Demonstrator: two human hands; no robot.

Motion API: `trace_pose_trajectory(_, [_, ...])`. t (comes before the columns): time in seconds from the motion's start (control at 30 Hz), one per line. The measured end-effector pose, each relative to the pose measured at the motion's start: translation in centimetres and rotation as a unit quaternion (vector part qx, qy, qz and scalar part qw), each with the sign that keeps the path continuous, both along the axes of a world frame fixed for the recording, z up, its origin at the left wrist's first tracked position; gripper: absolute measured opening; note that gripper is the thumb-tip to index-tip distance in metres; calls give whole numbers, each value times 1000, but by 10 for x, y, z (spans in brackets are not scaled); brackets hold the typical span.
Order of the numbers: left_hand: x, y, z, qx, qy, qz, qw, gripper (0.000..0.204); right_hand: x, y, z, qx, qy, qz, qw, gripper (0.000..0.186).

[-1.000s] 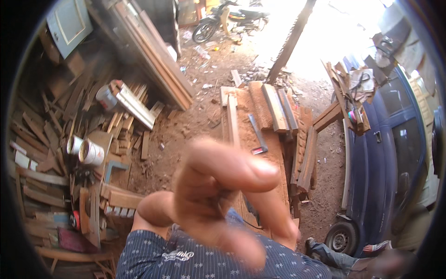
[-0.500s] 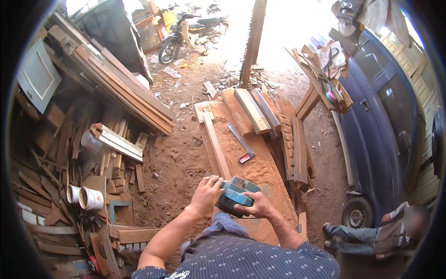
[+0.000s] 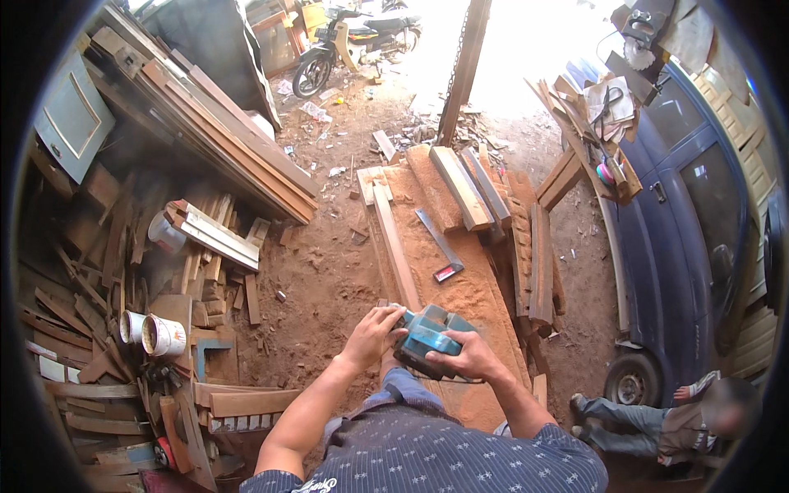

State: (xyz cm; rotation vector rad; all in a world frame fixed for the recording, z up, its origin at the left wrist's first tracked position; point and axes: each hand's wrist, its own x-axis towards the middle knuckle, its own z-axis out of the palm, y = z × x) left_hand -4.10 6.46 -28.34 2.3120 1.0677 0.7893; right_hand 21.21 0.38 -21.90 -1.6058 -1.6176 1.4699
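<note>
In the head view, a teal power planer (image 3: 436, 337) is held at waist height over the near part of a sawdust-covered wooden bench (image 3: 485, 329). My left hand (image 3: 371, 333) grips its left end, fingers bent around it, and my right hand (image 3: 460, 357) is wrapped on its right side. A long wood strip (image 3: 394, 251) lies along the bench's left edge just beyond the tool. A metal square (image 3: 437, 238) with a dark blade and red mark lies in the sawdust, near several timber pieces (image 3: 460, 189).
Scrap wood piles (image 3: 107, 345), white buckets (image 3: 164, 337) and long boards (image 3: 222, 140) fill the left. A post (image 3: 464, 74) and motorbike (image 3: 349, 41) stand ahead. At right are a blue vehicle (image 3: 666, 271), a cluttered wooden stand (image 3: 600, 148) and a seated person (image 3: 649, 427).
A second ago a hand filled the view close to the camera. Since then both hands are lower, on the planer. The view shifted left, then slightly right over the last half second.
</note>
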Motion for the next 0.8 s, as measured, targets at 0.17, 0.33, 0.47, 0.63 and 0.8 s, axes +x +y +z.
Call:
trace_pose_trajectory(0.17, [-33, -12, 2, -114, -73, 120, 983, 50, 8, -10, -5, -2, -14, -74, 997, 57])
trace_pose_trajectory(0.33, [-126, -46, -36, -214, -6, 257, 942, 48, 17, -33, 7, 36, -47, -144, 988, 53])
trace_pose_trajectory(0.47, [-73, -44, 11, -145, -64, 180, 971, 50, 14, -43, 31, 120, -208, -42, 970, 56])
trace_pose_trajectory(0.63, [2, -53, 37, -90, -46, 126, 987, 49, -10, -51, 56, -5, -191, 15, 982, 57])
trace_pose_trajectory(0.8, [0, -78, 27, -125, -35, 97, 987, 48, -32, -71, 60, 5, -138, 16, 990, 60])
